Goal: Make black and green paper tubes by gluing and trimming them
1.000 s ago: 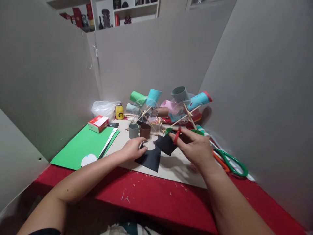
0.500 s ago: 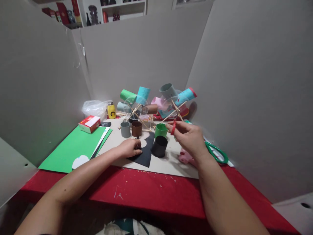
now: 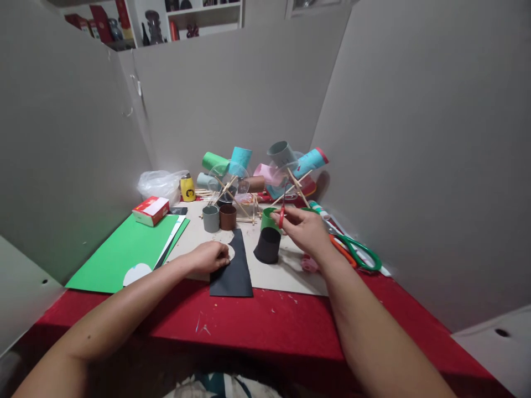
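Note:
My left hand [image 3: 209, 257] rests curled on the left edge of a black paper sheet [image 3: 233, 268] that lies on a tan board [image 3: 286, 276] and overhangs the red table [image 3: 269, 326]. My right hand [image 3: 305, 229] is closed around small red-handled scissors [image 3: 282, 215], held upright above a black paper cylinder [image 3: 267, 246]. Just behind that cylinder stands a green paper cylinder [image 3: 269, 218]. A curved notch is cut from the black sheet's upper left corner.
A grey cup [image 3: 211, 218] and a brown cup [image 3: 228, 217] stand behind the sheet, in front of a stick-and-tube model [image 3: 257, 177]. Green paper [image 3: 124, 251], a red box [image 3: 151, 210], a plastic bag [image 3: 161, 183] lie left. Green scissors [image 3: 357, 251] lie right. Grey partition walls enclose the table.
My left hand has pulled the black sheet toward me and turned it lengthwise. The black piece near my right hand now stands as a cylinder, and that hand has lowered the red scissors above it.

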`<state>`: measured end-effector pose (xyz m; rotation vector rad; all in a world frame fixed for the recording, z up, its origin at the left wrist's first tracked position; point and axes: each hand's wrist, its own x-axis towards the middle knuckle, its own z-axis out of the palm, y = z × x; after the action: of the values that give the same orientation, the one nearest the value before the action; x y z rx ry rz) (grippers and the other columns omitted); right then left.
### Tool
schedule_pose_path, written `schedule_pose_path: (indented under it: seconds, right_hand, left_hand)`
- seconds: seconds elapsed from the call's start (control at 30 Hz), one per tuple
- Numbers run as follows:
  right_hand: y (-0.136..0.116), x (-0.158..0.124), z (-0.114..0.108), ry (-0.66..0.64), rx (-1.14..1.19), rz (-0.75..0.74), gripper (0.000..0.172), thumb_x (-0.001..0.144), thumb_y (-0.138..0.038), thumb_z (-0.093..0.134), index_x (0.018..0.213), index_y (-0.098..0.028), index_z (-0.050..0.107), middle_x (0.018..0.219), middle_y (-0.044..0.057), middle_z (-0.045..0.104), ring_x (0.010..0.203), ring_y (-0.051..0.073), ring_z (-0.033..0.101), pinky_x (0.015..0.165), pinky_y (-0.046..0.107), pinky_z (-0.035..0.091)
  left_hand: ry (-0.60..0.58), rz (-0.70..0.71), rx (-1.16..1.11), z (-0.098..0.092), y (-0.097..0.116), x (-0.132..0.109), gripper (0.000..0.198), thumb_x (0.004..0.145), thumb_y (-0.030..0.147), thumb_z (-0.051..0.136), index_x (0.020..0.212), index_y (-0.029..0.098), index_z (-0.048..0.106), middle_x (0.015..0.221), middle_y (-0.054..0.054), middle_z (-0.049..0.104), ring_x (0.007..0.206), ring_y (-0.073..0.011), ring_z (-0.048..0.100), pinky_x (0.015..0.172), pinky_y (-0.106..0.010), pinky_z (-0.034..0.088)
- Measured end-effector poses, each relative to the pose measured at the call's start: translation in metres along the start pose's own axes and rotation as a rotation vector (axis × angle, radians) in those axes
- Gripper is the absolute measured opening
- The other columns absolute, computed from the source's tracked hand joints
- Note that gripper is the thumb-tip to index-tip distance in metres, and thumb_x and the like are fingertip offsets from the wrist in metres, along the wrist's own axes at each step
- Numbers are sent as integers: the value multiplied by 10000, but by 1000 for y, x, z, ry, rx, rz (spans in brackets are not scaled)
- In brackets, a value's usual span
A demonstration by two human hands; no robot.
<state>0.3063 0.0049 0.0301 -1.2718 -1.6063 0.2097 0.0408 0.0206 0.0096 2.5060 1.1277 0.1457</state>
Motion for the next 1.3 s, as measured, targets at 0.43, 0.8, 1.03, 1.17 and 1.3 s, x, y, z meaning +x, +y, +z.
schedule_pose_path:
  seconds: [0.43, 0.8, 1.03, 1.17, 1.3]
  right_hand:
    - [-1, -3, 1, 26, 114, 30, 367, 767, -513, 666, 840, -167, 763, 667, 51, 696, 574, 210, 599, 507, 320, 492]
    - [-14, -3, -3, 21, 154, 55, 384, 769, -522, 629, 764, -153, 739, 627, 25, 644, 573, 169, 548, 495, 267, 435]
    - [-7, -1, 0, 34, 182, 46, 405, 771, -541, 633, 766, -148, 734, 670, 38, 671, 589, 173, 567, 518, 268, 469]
    - [-3, 2, -3, 65, 195, 47, 434, 784, -554, 627, 766, -134, 732, 639, 45, 665, 556, 169, 563, 508, 279, 477]
    - [-3, 4, -6, 89, 210, 56, 434, 780, -557, 644, 814, -136, 746, 686, 62, 700, 565, 176, 580, 510, 287, 487]
  left_hand:
    - [108, -147, -114, -67, 4, -99, 272, 906, 411, 437, 784, 187, 531, 697, 30, 522, 640, -113, 480, 589, -199, 381]
    - [434, -358, 303, -84, -35, -101, 229, 862, 253, 521, 1055, 157, 597, 994, -120, 665, 716, -214, 603, 644, -318, 439]
    - [240, 401, 237, -25, 64, -9, 386, 929, 254, 490, 1313, 220, 490, 1426, -89, 521, 1232, -220, 557, 979, -323, 459]
    - [123, 440, 322, -22, 79, 31, 339, 893, 207, 540, 1232, 222, 549, 1300, -86, 615, 1078, -215, 642, 850, -284, 483]
    - [87, 424, 358, -20, 65, 52, 71, 876, 210, 577, 894, 183, 640, 893, -61, 703, 806, -192, 665, 666, -254, 432]
